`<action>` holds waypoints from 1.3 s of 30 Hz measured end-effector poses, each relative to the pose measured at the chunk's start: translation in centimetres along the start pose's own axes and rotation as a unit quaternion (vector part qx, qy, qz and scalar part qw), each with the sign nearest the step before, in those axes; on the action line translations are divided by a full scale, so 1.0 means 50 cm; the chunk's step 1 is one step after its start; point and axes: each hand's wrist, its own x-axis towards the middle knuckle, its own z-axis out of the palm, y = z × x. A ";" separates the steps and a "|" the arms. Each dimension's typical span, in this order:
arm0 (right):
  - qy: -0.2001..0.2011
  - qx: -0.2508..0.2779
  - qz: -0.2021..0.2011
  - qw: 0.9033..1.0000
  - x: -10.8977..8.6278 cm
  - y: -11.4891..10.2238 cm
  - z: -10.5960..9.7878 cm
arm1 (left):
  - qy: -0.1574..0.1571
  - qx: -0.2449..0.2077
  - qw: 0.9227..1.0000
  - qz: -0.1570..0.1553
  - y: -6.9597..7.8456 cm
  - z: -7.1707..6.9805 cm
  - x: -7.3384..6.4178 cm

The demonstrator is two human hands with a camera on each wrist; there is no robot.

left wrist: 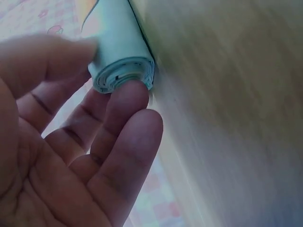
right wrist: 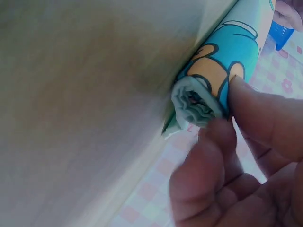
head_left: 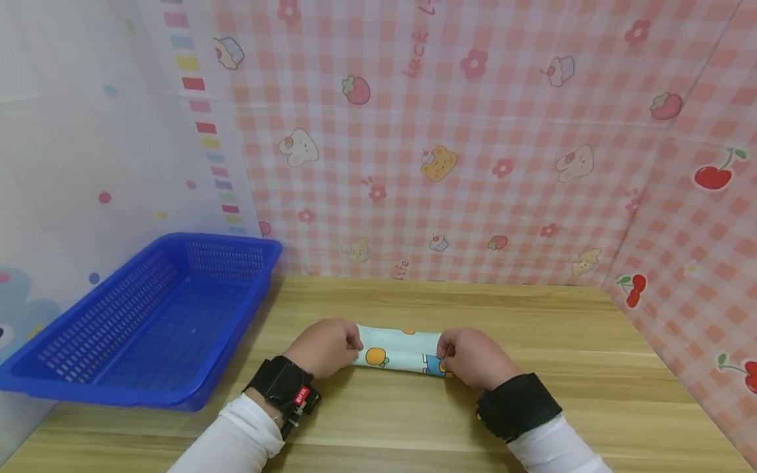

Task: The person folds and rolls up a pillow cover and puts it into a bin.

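A pale blue cloth (head_left: 399,349) printed with orange fruit and a cartoon figure lies on the table, rolled into a tube running left to right. At its left end, my left hand (head_left: 325,347) holds it between thumb and fingers. The left wrist view shows the spiral layers of the roll (left wrist: 124,75), with a fingertip against them. My right hand (head_left: 478,358) pinches the opposite end, its thumb along the printed side. In the right wrist view, the roll's end (right wrist: 191,101) looks looser, and a small flap of cloth sticks out beneath it.
A blue plastic basket (head_left: 195,315) with perforated sides stands on the left of the wooden table (head_left: 378,427). Behind the table hangs a pink checked cloth backdrop (head_left: 390,197), which continues along the right side. A white patterned sheet (head_left: 118,151) covers the left side.
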 end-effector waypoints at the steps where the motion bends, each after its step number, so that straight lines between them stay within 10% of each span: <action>1: 0.002 -0.009 -0.008 1.000 0.000 -0.001 0.000 | -0.004 0.001 1.000 -0.001 0.000 0.000 -0.001; 22: -0.024 -0.050 -0.042 0.998 0.002 0.000 0.000 | -0.002 0.028 1.000 0.008 0.002 0.005 -0.002; 39: -0.063 -0.028 -0.021 0.997 0.000 0.006 -0.004 | -0.044 -0.034 0.998 -0.024 -0.011 -0.002 0.002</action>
